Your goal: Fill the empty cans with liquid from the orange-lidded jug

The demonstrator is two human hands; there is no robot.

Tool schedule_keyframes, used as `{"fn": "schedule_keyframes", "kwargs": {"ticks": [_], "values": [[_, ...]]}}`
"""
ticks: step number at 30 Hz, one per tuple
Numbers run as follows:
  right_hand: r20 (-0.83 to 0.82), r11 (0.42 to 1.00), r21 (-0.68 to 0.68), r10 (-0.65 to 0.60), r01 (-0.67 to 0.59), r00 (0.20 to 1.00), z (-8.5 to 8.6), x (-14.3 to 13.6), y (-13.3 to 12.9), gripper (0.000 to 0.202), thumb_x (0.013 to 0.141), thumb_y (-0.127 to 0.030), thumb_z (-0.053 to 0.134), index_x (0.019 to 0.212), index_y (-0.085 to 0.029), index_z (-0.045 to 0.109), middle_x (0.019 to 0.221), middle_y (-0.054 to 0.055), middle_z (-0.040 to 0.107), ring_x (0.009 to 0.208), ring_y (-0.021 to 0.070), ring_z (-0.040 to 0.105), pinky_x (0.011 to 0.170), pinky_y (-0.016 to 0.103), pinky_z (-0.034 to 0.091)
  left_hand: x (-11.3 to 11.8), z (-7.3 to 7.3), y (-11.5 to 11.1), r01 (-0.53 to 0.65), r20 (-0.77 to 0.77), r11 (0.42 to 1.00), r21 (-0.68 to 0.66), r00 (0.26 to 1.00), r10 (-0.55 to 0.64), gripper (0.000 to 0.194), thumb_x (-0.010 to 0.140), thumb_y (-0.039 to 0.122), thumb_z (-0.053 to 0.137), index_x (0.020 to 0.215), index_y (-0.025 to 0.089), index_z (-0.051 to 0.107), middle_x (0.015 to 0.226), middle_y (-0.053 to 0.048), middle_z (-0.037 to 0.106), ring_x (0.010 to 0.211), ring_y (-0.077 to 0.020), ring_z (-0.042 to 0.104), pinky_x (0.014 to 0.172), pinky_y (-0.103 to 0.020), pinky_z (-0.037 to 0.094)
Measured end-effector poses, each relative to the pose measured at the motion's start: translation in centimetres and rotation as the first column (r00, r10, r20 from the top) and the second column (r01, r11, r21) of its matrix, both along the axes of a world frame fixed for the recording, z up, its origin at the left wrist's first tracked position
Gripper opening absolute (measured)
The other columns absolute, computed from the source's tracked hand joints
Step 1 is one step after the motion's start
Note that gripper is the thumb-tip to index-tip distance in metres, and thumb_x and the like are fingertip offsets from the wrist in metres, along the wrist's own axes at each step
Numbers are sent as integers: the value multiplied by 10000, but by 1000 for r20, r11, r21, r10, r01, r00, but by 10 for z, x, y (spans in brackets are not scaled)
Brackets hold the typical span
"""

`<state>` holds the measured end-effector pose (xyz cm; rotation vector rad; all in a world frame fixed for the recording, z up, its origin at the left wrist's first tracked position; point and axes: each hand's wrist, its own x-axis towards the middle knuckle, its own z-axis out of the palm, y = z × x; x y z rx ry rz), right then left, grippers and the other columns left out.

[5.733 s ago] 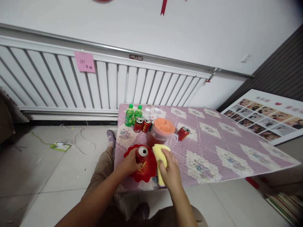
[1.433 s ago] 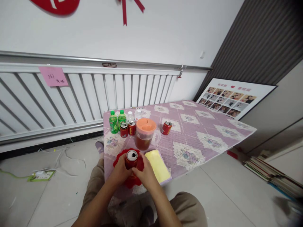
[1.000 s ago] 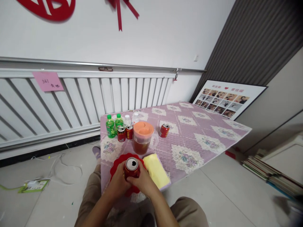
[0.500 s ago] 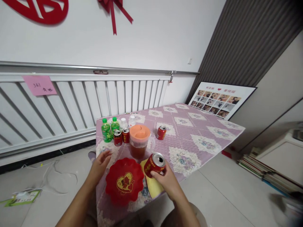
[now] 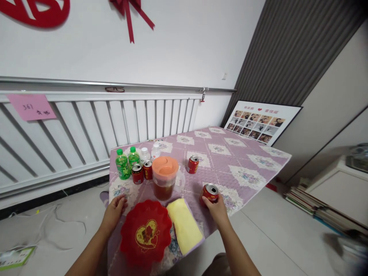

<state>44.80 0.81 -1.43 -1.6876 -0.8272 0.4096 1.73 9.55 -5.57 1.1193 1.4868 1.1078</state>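
My right hand (image 5: 219,211) is wrapped round an opened red drink can (image 5: 209,194), which is upright at the table's near right side. My left hand (image 5: 114,210) hovers by the table's left edge, loosely curled with nothing in it. Closest to it is a red scalloped plate (image 5: 145,255) with a gold heart design. Between the plate and the held can lies a folded yellow cloth (image 5: 186,226). Behind these stands a clear pitcher (image 5: 163,188) with an orange lid and brown liquid inside. Another red can (image 5: 193,165) stands to its right.
Two green bottles (image 5: 123,166), two white-capped bottles (image 5: 145,155) and two more red cans (image 5: 137,174) crowd the back left of the table (image 5: 218,132). A radiator (image 5: 126,119) runs behind it. A photo board (image 5: 260,124) leans at the far right.
My right hand has carried the can from over the yellow cloth to the right and down towards the tablecloth. My left hand's fingers have curled in slightly. The view has shifted a little.
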Motion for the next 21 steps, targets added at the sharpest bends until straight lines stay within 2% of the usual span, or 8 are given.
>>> {"fn": "schedule_keyframes", "kwargs": {"ticks": [6,13,17,21], "values": [[56,998,59,-2,-1,998,-9,4,39,615,592,-469,733,1111,-179,574,1054,96,689,961,283,649,901,443,495,5,4,-5,-40,-84,998,57,995,44,540,707,578,595,1036,152,633,886,-90,742,804,-252,728,707,-354,584],[77,996,70,53,-59,996,-13,-2,82,598,595,-466,718,1097,-174,578,1054,99,696,960,280,648,891,441,495,5,4,-8,-31,-158,997,72,987,42,629,676,686,579,1020,162,635,815,-82,748,815,-276,723,744,-378,575],[68,996,40,74,-77,995,-16,0,91,660,600,-478,715,1160,-163,563,1077,115,701,969,288,657,896,457,496,4,2,-9,-16,-206,997,75,978,31,625,704,693,550,1027,164,634,806,-77,747,808,-271,714,746,-373,565],[56,994,8,110,-111,992,-24,6,87,718,589,-470,730,1207,-152,547,1108,131,702,987,297,669,899,462,507,5,3,-10,-28,-245,997,75,968,46,621,709,697,541,1023,170,638,772,-61,739,744,-257,699,713,-363,559]]}}
